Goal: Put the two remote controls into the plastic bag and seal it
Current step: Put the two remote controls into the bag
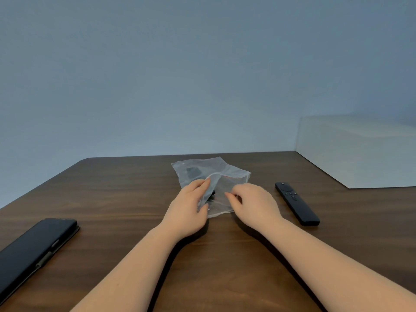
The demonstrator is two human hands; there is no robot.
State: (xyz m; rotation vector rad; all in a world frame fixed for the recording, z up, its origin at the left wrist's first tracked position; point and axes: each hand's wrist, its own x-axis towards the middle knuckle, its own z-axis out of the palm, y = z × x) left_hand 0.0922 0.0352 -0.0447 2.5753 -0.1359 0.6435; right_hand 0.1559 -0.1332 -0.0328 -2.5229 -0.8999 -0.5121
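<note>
Both hands pinch the mouth of the plastic bag (pixel 211 176) on the table (pixel 112 188), left hand (pixel 188 210) and right hand (pixel 254 203) on opposite lips, one dark remote (pixel 194 172) apparently inside, the second remote (pixel 296 202) lying just right; a slipped grip could let the flimsy mouth collapse.

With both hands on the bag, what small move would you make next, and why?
Probably the right hand should reach for the remote control lying bare beside the plastic bag, while the left hand holds the bag's mouth; a dark shape already shows inside.
</note>
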